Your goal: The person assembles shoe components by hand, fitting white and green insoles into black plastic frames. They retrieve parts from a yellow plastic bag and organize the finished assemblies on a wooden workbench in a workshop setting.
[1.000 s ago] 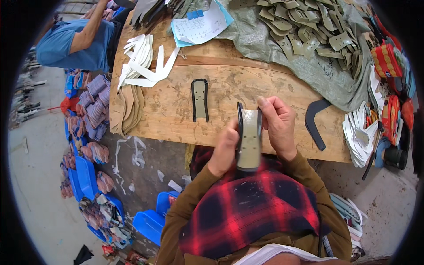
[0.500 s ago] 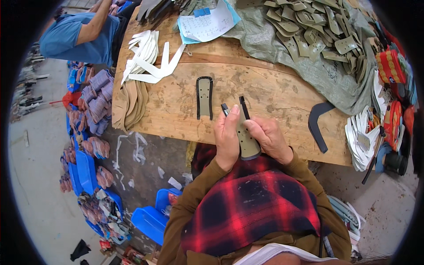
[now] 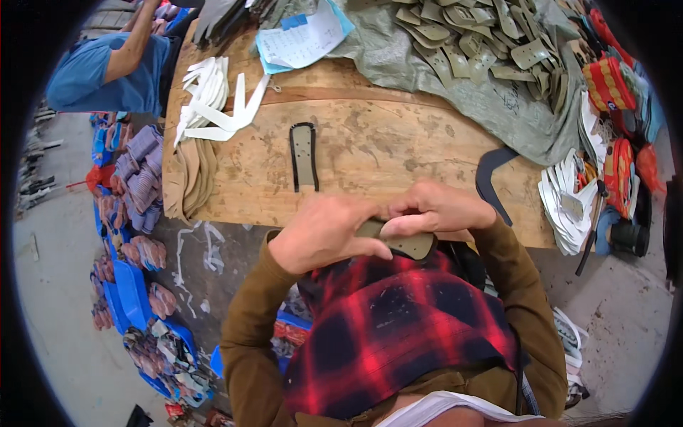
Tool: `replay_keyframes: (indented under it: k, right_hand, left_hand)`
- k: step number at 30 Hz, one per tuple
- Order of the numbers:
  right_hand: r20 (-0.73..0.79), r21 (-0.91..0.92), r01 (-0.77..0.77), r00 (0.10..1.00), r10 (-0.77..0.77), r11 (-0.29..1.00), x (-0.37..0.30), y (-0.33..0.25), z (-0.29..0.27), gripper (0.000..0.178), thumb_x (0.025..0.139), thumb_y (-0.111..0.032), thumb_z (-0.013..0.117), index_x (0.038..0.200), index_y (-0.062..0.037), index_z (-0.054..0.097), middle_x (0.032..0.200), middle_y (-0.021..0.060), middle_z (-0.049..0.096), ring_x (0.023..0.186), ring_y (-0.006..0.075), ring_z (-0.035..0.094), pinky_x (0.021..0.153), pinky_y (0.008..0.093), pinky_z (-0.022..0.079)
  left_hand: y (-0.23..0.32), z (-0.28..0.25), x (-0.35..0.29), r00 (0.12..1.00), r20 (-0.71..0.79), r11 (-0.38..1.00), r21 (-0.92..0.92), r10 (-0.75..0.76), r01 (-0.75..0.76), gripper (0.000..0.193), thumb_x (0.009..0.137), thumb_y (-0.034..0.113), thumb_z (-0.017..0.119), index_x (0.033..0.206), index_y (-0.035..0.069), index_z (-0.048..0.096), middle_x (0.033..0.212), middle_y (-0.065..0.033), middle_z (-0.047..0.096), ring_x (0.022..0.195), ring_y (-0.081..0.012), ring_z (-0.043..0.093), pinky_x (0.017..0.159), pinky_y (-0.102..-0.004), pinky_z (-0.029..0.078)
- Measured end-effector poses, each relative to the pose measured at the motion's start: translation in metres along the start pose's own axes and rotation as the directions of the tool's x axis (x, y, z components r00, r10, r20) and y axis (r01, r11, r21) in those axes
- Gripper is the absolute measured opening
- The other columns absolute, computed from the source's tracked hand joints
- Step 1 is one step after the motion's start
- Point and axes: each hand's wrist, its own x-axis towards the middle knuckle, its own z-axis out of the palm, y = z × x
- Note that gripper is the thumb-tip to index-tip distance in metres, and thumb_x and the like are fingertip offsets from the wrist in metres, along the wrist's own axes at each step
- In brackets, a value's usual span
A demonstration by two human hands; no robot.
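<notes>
Close to my lap, at the table's front edge, both hands hold an olive perforated sole-shaped piece (image 3: 415, 245) with a dark rim along its rounded end. My left hand (image 3: 324, 231) is closed on its left end, thumb lying along the near side. My right hand (image 3: 437, 208) pinches its upper edge, the thumb on top; the fingertips are partly hidden. A similar olive piece with black edging (image 3: 304, 155) lies flat on the wooden table (image 3: 384, 153), beyond my left hand. To the right of my right hand rests a bent black strip (image 3: 489, 181).
Many olive pieces (image 3: 462, 46) are heaped on a grey-green sheet (image 3: 398, 64) at the back. White V-shaped pieces (image 3: 228, 117) and tan pieces (image 3: 191, 178) lie at left, white pieces (image 3: 565, 206) at right. Papers (image 3: 302, 39) lie behind. A person in blue (image 3: 107, 71) is at far left.
Both hands have turned the olive piece from upright to slanting sideways, and my left hand now lies across it. The view has shifted, so the table's things appear further left.
</notes>
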Motion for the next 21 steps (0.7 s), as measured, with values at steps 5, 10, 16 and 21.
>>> replay_keyframes:
  k: [5,10,16,21]
  right_hand:
    - [0.11,0.731,-0.073,0.994,-0.011,0.679,-0.012,0.006,0.015,0.018,0.091,-0.019,0.07,0.094,-0.0084,0.056,0.077,-0.005,0.056,0.069,0.0039,0.047,0.058,0.0231,0.037]
    - [0.014,0.497,-0.003,1.0,-0.004,0.868,-0.005,0.028,0.026,0.021,0.091,-0.014,0.068,0.1,-0.0077,0.05,0.079,-0.0029,0.056,0.072,0.0029,0.049,0.058,0.0219,0.037]
    - [-0.126,0.761,0.103,0.992,-0.01,0.641,0.001,0.031,0.028,0.019,0.094,-0.015,0.065,0.098,-0.0074,0.047,0.079,-0.0006,0.058,0.068,0.0044,0.055,0.053,0.0192,0.046]
    - [-0.132,0.885,0.114,0.991,0.008,0.452,0.0,0.019,0.029,0.019,0.096,-0.018,0.064,0.093,-0.0097,0.047,0.076,-0.0048,0.052,0.063,0.0023,0.049,0.047,0.0185,0.038]
  left_hand:
    - [-0.016,0.037,-0.009,0.989,-0.08,0.885,-0.442,0.128,-0.15,0.033,0.084,0.029,0.075,0.104,0.004,0.068,0.077,-0.0158,0.066,0.066,-0.0316,0.065,0.063,-0.0388,0.051]
    - [-0.021,0.053,-0.014,0.997,0.015,0.807,-0.587,-0.076,0.07,0.025,0.086,0.021,0.074,0.1,0.001,0.068,0.079,-0.0128,0.067,0.065,-0.0225,0.064,0.062,-0.0334,0.05]
    - [-0.018,0.058,-0.021,0.965,-0.041,0.765,-0.618,-0.261,0.18,0.021,0.085,0.02,0.073,0.091,0.0,0.069,0.073,-0.0113,0.064,0.065,-0.0185,0.062,0.06,-0.0312,0.047]
    - [-0.01,0.062,-0.023,0.939,-0.125,0.705,-0.693,-0.32,0.149,0.018,0.086,0.016,0.072,0.086,0.0,0.067,0.068,-0.0033,0.06,0.059,-0.0101,0.055,0.054,-0.0277,0.043]
